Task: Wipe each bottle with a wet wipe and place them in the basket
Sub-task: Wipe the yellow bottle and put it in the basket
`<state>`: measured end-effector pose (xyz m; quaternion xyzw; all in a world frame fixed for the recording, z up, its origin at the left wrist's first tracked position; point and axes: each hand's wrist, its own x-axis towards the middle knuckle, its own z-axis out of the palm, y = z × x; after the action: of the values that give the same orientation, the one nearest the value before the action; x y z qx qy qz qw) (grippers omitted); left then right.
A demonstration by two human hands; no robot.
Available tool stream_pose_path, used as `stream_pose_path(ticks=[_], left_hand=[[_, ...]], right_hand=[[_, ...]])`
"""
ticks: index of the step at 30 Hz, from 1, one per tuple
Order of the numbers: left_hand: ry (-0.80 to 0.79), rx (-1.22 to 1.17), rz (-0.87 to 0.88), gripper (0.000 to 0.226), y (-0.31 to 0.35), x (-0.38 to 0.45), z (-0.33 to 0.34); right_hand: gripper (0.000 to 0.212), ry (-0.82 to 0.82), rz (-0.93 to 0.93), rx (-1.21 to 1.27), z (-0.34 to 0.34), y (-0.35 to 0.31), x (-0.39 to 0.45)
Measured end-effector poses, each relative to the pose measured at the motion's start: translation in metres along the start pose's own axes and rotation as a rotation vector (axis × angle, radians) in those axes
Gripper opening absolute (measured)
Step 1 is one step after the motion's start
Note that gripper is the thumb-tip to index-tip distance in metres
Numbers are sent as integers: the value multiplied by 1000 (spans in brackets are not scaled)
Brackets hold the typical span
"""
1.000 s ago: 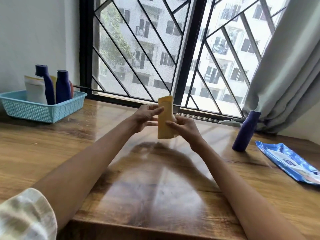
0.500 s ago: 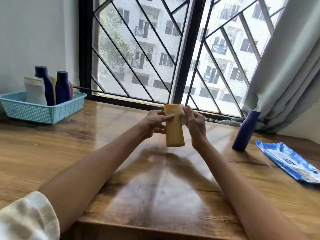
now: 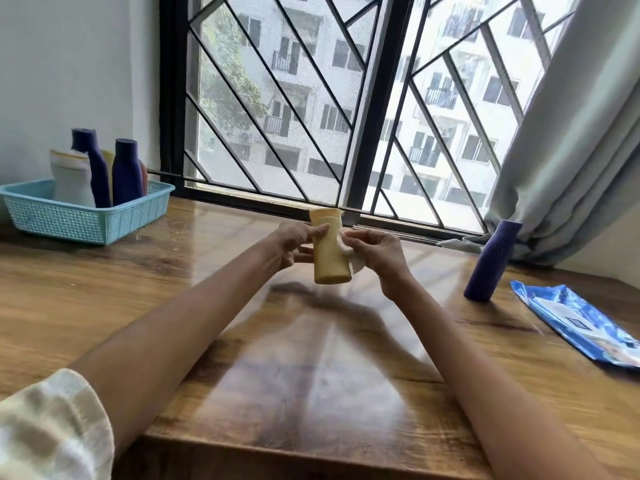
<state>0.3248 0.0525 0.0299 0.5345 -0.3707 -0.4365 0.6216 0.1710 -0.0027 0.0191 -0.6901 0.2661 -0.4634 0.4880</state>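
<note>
A yellow bottle [image 3: 329,251] is held upright above the middle of the wooden table. My left hand [image 3: 294,245] grips its left side with thumb and fingers. My right hand [image 3: 375,252] holds a white wet wipe [image 3: 353,261] against the bottle's right side. A dark blue bottle [image 3: 491,261] stands on the table to the right, near the curtain. At the far left a light blue basket [image 3: 79,220] holds two dark blue bottles, a white one and others partly hidden behind them.
A blue pack of wet wipes [image 3: 581,323] lies flat at the right edge of the wooden table [image 3: 311,375]. A grey curtain [image 3: 571,150] hangs at the right, beside a barred window [image 3: 346,109] along the table's far edge.
The bottle has shifted slightly right and lower. My right hand with the wipe slid from the bottle's top down to its right side. My left hand keeps its grip.
</note>
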Motion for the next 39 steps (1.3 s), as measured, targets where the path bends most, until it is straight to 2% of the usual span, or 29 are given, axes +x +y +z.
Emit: stream_pose_path(ticks=[3, 5, 9, 12, 14, 17, 19, 24, 27, 32, 33, 36, 37, 39], left_hand=[[-165, 99, -30, 28, 1, -9, 11], [-194, 123, -15, 26, 1, -10, 14], [-61, 48, 52, 37, 1, -4, 11], [70, -77, 65, 33, 5, -1, 3], [163, -129, 84, 31, 7, 1, -4], [293, -186, 98, 41, 7, 5, -17], [311, -219, 103, 34, 8, 4, -21], [144, -89, 63, 42, 2, -4, 0], [20, -65, 81, 38, 0, -6, 11], [-235, -81, 168, 18, 7, -5, 5], [-239, -48, 169, 23, 5, -5, 5], [-254, -24, 171, 60, 2, -3, 1], [-287, -60, 179, 72, 2, -2, -2], [-393, -139, 208, 80, 4, 0, -9]], right_hand=[[17, 144, -26, 67, -6, -2, 4], [15, 202, -26, 100, -8, -2, 5], [17, 145, -52, 31, -1, -2, 2], [8, 38, -64, -59, 6, -2, -1], [6, -43, -33, -64, 7, 0, -1], [5, -160, 50, -220, 7, 2, -2], [4, -141, 47, -274, 7, 2, -3], [7, 228, -204, -153, 6, -4, 4], [14, 254, -302, -234, 10, -3, 5], [18, 257, -261, -170, 3, 1, 6], [17, 248, -254, -152, 2, 2, 5], [18, 220, -270, -151, 7, 0, 2], [18, 215, -288, -152, 8, -2, 2], [19, 232, -304, -122, 9, -6, 2]])
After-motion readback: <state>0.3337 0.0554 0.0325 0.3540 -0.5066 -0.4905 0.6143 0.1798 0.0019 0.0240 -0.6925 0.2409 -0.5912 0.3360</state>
